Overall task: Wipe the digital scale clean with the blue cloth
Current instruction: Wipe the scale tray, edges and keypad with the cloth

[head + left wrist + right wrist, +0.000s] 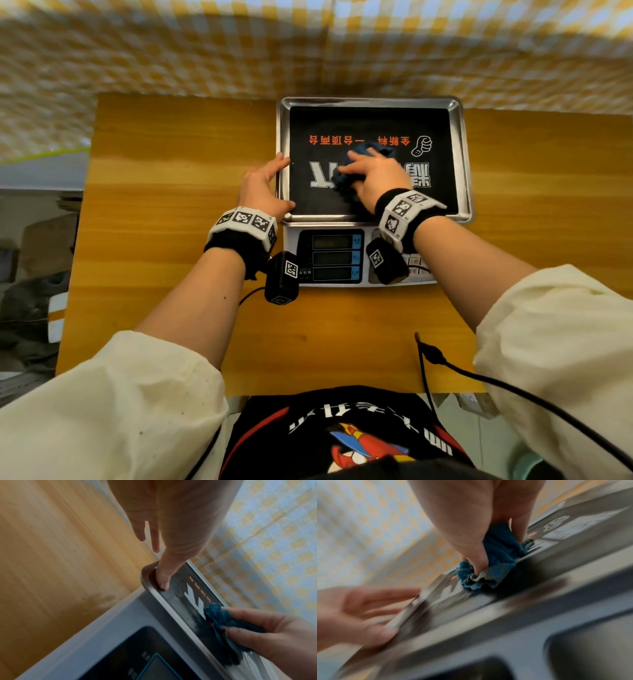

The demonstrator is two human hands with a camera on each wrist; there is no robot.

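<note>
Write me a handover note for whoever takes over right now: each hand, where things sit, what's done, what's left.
Right hand: grips the bunched blue cloth and presses it on the black sheet in the scale's steel tray, about mid-tray.
Left hand: open, thumb over the tray's near-left corner, fingers along the left rim, steadying the digital scale on the wooden table.
Done: wiping is in progress on the tray; the left wrist view shows pale smears near the front rim.
Left: the rest of the tray, the rims, and apparently the display panel, which the cloth is not touching.
</note>
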